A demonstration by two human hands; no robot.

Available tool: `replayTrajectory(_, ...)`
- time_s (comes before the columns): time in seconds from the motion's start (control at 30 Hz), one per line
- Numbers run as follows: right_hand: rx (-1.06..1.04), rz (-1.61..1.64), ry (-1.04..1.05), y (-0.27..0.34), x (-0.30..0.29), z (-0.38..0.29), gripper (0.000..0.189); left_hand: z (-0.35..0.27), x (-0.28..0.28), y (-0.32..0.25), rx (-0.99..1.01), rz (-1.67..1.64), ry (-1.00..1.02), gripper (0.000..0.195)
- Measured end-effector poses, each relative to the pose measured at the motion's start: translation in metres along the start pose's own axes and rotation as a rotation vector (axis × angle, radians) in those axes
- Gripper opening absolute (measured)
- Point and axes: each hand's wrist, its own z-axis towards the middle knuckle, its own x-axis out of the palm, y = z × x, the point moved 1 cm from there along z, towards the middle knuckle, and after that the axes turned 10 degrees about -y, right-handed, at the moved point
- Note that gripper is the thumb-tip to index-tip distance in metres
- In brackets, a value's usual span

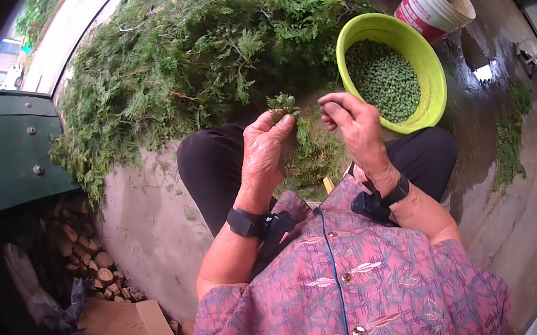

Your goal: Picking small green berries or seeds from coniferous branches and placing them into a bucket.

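My left hand (266, 150) pinches a small evergreen sprig (283, 104) with green cones between thumb and fingers. To its right, my right hand (355, 125) is raised with thumb and fingers curled together; whether something small lies between them cannot be made out. Right beside that hand stands a lime-green plastic tub (429, 74), partly filled with small round green cones (385, 79). A large heap of scale-leaved conifer branches (195, 51) lies in front of me. Loose green clippings (319, 152) are on the ground between my knees.
A white and red plastic bucket (422, 13) stands behind the tub. Wet floor (468, 90) and scattered greenery (513, 139) are at the right. At the left are a green metal panel (18, 151), stacked firewood (104, 275) and flattened cardboard (117, 326).
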Motion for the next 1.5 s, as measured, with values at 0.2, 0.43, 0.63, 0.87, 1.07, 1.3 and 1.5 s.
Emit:
replayTrajectory(0.2, 0.176, 0.188, 0.191, -0.008, 0.002, -0.018, 0.02, -0.029, 0.01, 0.009, -0.036, -0.003, -0.027, 0.008)
replayTrajectory(0.43, 0.089, 0.106, 0.177, -0.002, -0.006, -0.035, 0.017, -0.039, -0.001, 0.02, 0.058, 0.112, -0.009, 0.011)
replayTrajectory(0.63, -0.001, 0.133, 0.126, 0.001, -0.01, -0.041, 0.021, -0.051, 0.012, 0.015, 0.063, 0.133, 0.039, 0.01)
replayTrajectory(0.87, -0.055, 0.105, 0.074, 0.01, -0.011, -0.046, 0.023, -0.054, 0.013, 0.015, 0.151, 0.177, 0.095, 0.011)
replayTrajectory(1.07, -0.251, -0.034, 0.004, 0.01, -0.007, -0.05, 0.029, -0.059, 0.015, 0.011, 0.145, 0.223, 0.05, 0.008)
replayTrajectory(1.3, 0.185, 0.459, 0.05, -0.005, -0.016, -0.029, 0.021, -0.059, 0.005, 0.012, 0.023, 0.096, 0.052, 0.012)
replayTrajectory(1.5, 0.5, 0.708, 0.338, -0.014, -0.002, -0.038, 0.028, -0.059, 0.006, 0.011, -0.041, 0.092, 0.112, 0.019)
